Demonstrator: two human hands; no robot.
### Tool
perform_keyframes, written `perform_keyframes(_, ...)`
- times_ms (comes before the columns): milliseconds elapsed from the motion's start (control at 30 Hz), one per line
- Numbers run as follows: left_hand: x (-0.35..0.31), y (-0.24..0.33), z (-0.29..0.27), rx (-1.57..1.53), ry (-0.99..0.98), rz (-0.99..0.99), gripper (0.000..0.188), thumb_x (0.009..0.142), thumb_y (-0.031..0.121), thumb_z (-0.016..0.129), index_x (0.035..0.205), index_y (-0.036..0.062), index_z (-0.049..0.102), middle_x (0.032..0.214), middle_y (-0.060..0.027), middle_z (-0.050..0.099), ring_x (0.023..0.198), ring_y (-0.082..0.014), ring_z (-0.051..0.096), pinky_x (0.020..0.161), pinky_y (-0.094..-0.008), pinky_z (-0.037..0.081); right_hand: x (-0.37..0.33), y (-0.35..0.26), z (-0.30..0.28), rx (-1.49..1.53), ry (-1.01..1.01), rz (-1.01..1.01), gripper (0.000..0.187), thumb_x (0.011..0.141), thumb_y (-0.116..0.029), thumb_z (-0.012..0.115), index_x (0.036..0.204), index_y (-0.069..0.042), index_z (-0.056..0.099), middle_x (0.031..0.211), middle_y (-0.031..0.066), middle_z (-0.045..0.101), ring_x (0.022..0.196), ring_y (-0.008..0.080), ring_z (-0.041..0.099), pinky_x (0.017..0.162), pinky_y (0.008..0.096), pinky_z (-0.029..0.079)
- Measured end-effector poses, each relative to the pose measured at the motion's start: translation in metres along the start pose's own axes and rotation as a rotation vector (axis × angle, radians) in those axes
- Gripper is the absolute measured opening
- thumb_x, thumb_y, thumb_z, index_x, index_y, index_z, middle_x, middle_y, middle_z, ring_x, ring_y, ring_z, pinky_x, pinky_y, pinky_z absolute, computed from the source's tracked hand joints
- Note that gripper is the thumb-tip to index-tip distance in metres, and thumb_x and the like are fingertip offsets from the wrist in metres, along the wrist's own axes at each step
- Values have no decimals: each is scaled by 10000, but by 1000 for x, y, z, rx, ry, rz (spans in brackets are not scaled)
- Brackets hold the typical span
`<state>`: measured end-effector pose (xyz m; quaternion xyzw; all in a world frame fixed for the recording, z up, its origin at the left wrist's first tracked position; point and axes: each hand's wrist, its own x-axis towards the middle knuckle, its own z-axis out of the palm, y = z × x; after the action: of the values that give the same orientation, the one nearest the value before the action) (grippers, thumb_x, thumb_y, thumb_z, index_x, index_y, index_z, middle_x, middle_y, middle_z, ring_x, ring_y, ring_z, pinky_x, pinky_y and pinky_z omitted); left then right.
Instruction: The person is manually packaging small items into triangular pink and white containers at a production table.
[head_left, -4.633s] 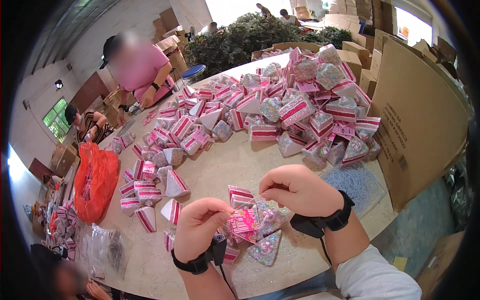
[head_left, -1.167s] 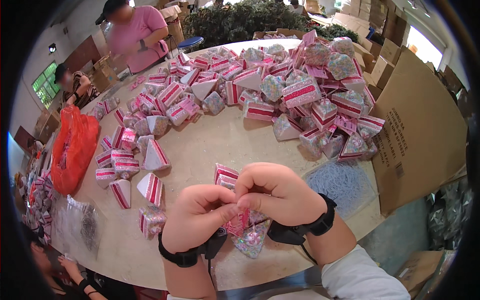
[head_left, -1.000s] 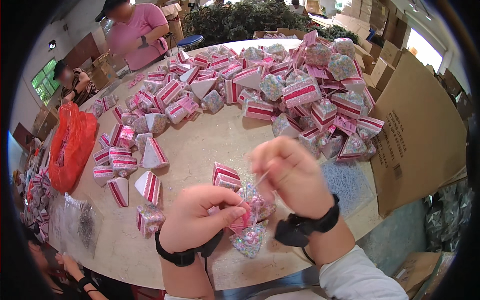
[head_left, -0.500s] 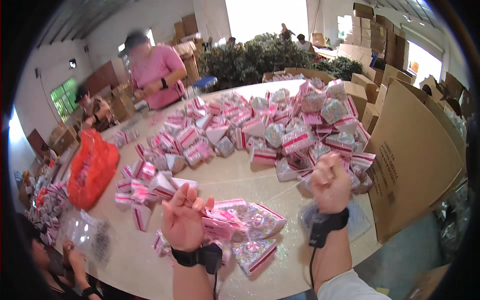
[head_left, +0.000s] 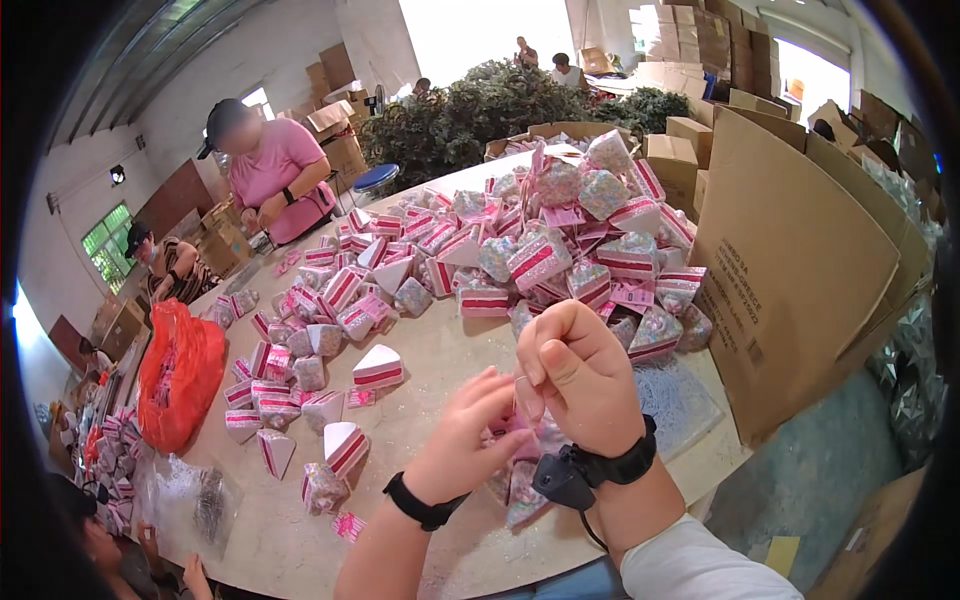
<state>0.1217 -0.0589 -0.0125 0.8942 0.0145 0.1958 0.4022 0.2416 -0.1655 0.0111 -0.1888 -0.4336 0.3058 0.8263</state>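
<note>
My right hand [head_left: 585, 380] is closed in a pinch above the near part of the table, at a thin string that barely shows. Close against it is my left hand [head_left: 462, 440], its fingers stretched out and the thumb apart. Below and partly behind both hands is a bunch of toy cake slices [head_left: 525, 490] with sprinkled sides, largely hidden. To the left, single cake slices with white tops and pink-red bands lie loose, such as one slice [head_left: 378, 368] and another [head_left: 345, 447]. A pink tag [head_left: 348, 526] lies near my left wrist.
A large heap of cake slices [head_left: 540, 255] spreads over the table's far side. An open cardboard carton [head_left: 790, 280] stands at the right, with a clear plastic bag [head_left: 675, 400] beside it. A red bag [head_left: 180, 375] sits at the left; other people work around the table.
My hands have come together, the right moving left and nearer, the left moving right. The string stretched between them is no longer spread out. The view has shifted, and the slices lie farther left.
</note>
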Motion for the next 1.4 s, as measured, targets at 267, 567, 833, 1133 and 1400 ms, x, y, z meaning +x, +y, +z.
perform_keyframes(267,-19,-43,1,37,-173,-129,91,804,105,639,772,20,637,882,-85,630,975,-218,567,945,-411,373,-10,-59,-21,334,157,-426,162,955,-207,479,935,-47,463,752,40,452,557,98,446,489,243,439)
perform_keyframes(567,-50,-41,-48,-1344,185,200,331,944,280,475,792,21,613,784,-52,559,972,-260,508,1024,-494,331,10,-31,-75,460,431,-271,98,925,-152,532,867,-75,512,758,5,497,629,95,463,559,219,426)
perform_keyframes(833,-22,-9,-72,-1406,107,400,796,903,623,289,1396,-3,294,1454,-146,289,1214,-299,398,1079,-528,219,22,17,-71,381,437,-96,119,956,-175,471,877,-88,487,756,20,515,650,137,548,606,289,522)
perform_keyframes(1133,26,29,-108,774,127,-300,793,901,602,301,1418,8,211,1392,-193,354,1257,-326,359,1090,-434,171,23,39,-45,68,398,-46,80,959,-117,449,909,-57,465,720,27,524,607,136,567,578,302,531)
perform_keyframes(1400,-34,-2,-106,624,-539,-699,216,793,131,519,900,14,666,775,-138,664,734,-246,627,680,-360,477,17,53,-29,-117,268,151,96,955,-126,454,883,-62,449,709,19,492,577,120,545,544,268,510)
